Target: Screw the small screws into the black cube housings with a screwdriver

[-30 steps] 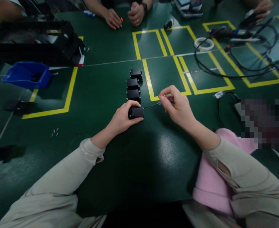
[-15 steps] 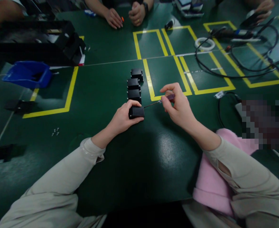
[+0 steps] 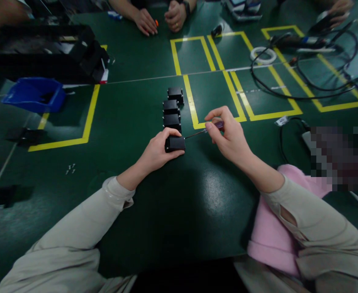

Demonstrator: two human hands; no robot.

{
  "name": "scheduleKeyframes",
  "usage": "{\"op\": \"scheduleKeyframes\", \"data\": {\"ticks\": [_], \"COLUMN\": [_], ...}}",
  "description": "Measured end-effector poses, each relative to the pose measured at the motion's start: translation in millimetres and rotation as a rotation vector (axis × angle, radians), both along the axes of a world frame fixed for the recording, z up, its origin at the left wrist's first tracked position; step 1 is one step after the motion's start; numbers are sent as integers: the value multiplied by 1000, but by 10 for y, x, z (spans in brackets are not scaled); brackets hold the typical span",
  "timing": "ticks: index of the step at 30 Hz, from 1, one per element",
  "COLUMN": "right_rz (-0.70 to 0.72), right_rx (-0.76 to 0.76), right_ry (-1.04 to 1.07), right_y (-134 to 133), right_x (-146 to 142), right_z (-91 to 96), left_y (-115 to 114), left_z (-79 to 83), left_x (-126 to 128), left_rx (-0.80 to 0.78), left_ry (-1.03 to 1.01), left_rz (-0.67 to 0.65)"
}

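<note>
My left hand [image 3: 158,149] is closed around a small black box-shaped part [image 3: 176,143] with screws at its ends, holding it against the green table [image 3: 166,211]. Between the fingers of my right hand [image 3: 228,132] is the handle of a screwdriver [image 3: 217,126]. Its thin shaft points left, and the tip meets the right end of the held part. Just beyond my left hand, three similar black parts stand in a row, the closest one [image 3: 172,121] near my thumb and the farthest one [image 3: 175,94] set slightly right.
Loose screws [image 3: 70,168] lie to the left, below a blue bin [image 3: 35,95] and a long black housing [image 3: 44,55]. Black cables [image 3: 307,97] and a white ring [image 3: 263,55] are at right. A pink cloth [image 3: 272,240] lies under my right forearm. Another person's hands [image 3: 160,19] rest across the table.
Hardly anything differs. Both my hands keep their places, with the screwdriver tip still at the black part; my right fingers have shifted very slightly on the handle.
</note>
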State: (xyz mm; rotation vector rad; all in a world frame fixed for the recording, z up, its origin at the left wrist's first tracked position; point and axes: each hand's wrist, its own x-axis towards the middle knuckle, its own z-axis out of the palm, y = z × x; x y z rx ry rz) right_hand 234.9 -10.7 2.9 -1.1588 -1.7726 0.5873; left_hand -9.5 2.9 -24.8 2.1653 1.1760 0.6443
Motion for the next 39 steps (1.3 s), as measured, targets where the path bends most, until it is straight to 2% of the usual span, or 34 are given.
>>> {"op": "scheduleKeyframes", "data": {"ticks": [9,15,21,34,39], "right_rz": [2,19,-13,-6,38], "right_rx": [20,-19,44,14,-16], "right_ry": [6,6,6,4,20], "right_y": [-1,-1,2,-3,-9], "right_x": [-7,-9,-15,-14,-20], "right_z": [-8,1,-20,-3,-24], "left_y": [3,4,2,8,5], "left_z": [1,-11,-6,-20,-19], "left_x": [-2,-13,1,-12,-14], "left_rx": [-11,1,-2,16,15], "left_ry": [19,9,10,1,-1], "left_rz": [9,-2,7,-5,-10]}}
